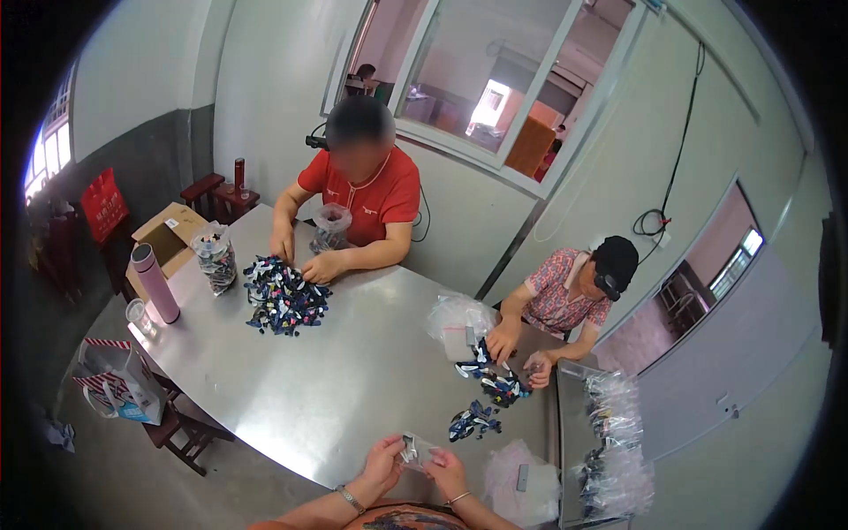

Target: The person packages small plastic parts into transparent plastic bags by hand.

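Observation:
At the near edge of the metal table, my left hand (382, 463) and my right hand (449, 474) hold a small clear plastic bag (415, 450) between them. Some dark and light pieces show inside the bag. The fingers of both hands are closed on its sides. Just beyond the bag lies a small pile of dark blue pieces (474, 420). To the right of my right hand is a stack of clear plastic bags (521, 486) with a grey flat object (522, 478) on it.
A person in red (380, 199) handles a large pile of pieces (284, 296). A person in a black cap (565, 291) works at another pile (503, 387). A tray (572, 442) of filled bags stands right; a pink bottle (156, 284) stands left.

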A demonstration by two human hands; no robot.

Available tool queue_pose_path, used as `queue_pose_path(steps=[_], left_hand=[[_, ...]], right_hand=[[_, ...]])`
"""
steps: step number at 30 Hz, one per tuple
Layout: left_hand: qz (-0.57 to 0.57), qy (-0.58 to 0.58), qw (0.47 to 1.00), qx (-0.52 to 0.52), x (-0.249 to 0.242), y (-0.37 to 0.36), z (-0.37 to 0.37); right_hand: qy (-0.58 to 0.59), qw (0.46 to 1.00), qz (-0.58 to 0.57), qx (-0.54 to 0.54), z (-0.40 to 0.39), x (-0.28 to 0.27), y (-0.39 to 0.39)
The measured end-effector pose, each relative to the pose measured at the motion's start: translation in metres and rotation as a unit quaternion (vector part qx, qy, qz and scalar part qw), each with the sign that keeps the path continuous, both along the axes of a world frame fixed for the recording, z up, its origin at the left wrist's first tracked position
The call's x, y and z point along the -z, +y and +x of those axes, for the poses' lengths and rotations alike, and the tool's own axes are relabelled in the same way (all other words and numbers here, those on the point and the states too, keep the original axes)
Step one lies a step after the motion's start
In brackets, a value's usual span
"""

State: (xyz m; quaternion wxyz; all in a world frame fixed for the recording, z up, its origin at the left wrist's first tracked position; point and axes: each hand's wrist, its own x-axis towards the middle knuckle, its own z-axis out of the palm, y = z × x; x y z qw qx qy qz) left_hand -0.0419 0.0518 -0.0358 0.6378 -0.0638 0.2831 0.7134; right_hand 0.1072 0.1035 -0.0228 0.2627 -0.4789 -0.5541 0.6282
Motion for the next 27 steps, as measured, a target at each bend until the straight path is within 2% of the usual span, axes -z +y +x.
queue_pose_path(steps=[4, 6, 9, 27], left_hand=[[0.004, 0.003, 0.999, 0.033, 0.017, -0.004, -0.001], [-0.035, 0.040, 0.997, 0.051, 0.017, -0.006, -0.001], [-0.023, 0.046, 0.997, 0.064, 0.018, -0.006, -0.004], [0.001, 0.053, 0.995, 0.088, 0.037, 0.000, -0.005]], right_hand=[[0.020, 0.999, 0.027, 0.022, 0.004, 0.004, -0.009], [0.005, 1.000, 0.020, 0.022, 0.005, 0.005, -0.012], [-0.020, 0.999, 0.018, 0.026, 0.003, 0.002, -0.015], [0.000, 0.999, 0.012, 0.038, 0.002, 0.011, -0.008]])
